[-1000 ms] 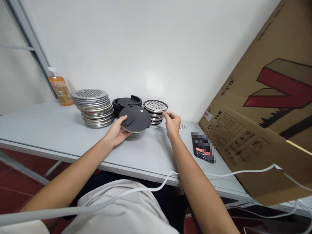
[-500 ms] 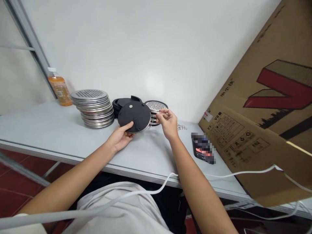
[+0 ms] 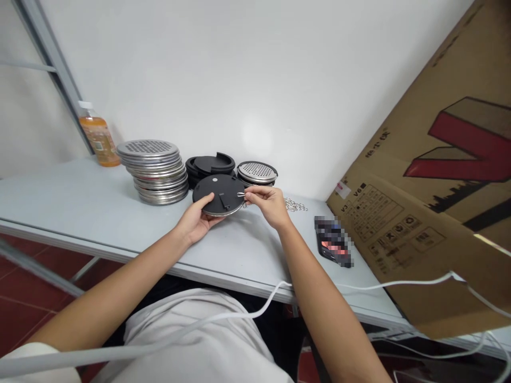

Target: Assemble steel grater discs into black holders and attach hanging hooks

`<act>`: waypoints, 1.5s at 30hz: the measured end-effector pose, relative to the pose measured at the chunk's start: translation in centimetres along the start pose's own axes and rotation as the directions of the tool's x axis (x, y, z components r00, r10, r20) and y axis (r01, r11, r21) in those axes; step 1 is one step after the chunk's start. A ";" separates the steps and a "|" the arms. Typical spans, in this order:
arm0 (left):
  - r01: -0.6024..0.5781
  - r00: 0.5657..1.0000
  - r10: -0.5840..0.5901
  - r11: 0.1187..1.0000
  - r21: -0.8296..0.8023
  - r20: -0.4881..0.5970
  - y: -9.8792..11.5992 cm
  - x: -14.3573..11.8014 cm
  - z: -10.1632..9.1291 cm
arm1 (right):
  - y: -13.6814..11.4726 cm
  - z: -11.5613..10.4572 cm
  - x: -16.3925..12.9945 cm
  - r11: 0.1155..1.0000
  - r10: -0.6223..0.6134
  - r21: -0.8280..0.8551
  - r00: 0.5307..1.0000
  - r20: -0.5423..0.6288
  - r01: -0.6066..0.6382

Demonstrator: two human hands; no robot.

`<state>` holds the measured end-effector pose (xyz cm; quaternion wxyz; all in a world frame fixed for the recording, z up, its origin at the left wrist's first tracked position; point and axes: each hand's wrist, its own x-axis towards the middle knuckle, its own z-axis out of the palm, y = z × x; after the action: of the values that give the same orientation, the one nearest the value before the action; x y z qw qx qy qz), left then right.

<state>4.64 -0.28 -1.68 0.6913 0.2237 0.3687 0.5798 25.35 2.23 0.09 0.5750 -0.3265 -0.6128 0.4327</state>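
My left hand grips a round black disc with a silver rim, thumb on top and fingers beneath. A slot and a pale round spot show on the disc's face, which is tilted slightly toward me. At its right edge, my right hand pinches a small bent metal wire clip between thumb and fingertips; the clip's looped end lies over the disc. I cannot tell whether it touches. Several similar wire clips lie in a loose pile behind my right hand.
Perforated metal discs are stacked at the left, beside an orange bottle. Black round rings and another perforated disc stack stand behind my hands. A phone and a large cardboard box are at the right. A white cable crosses in front.
My right hand has come down and left, bringing the wire clip to the disc's right edge. The disc has tipped flatter and sits slightly lower.
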 end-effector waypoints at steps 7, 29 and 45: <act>-0.016 0.993 0.007 0.997 0.074 0.119 -0.5 -0.4 0.0 | -0.4 0.9 -0.5 0.984 0.166 0.048 0.976 0.142 -0.174; -0.138 0.963 -0.215 0.118 0.983 0.161 3.7 -3.3 -2.5 | -2.4 1.5 -7.5 0.860 0.369 -0.456 0.897 0.242 -0.231; -0.943 0.264 0.123 -0.176 0.283 0.957 1.2 -4.3 -4.2 | -2.5 2.8 -8.1 0.883 0.469 -0.166 0.815 0.339 -0.439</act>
<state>0.45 -4.67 -2.38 0.0826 0.9107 0.1847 0.3600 23.81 -6.45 -0.98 0.3155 -0.3986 -0.6311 0.5860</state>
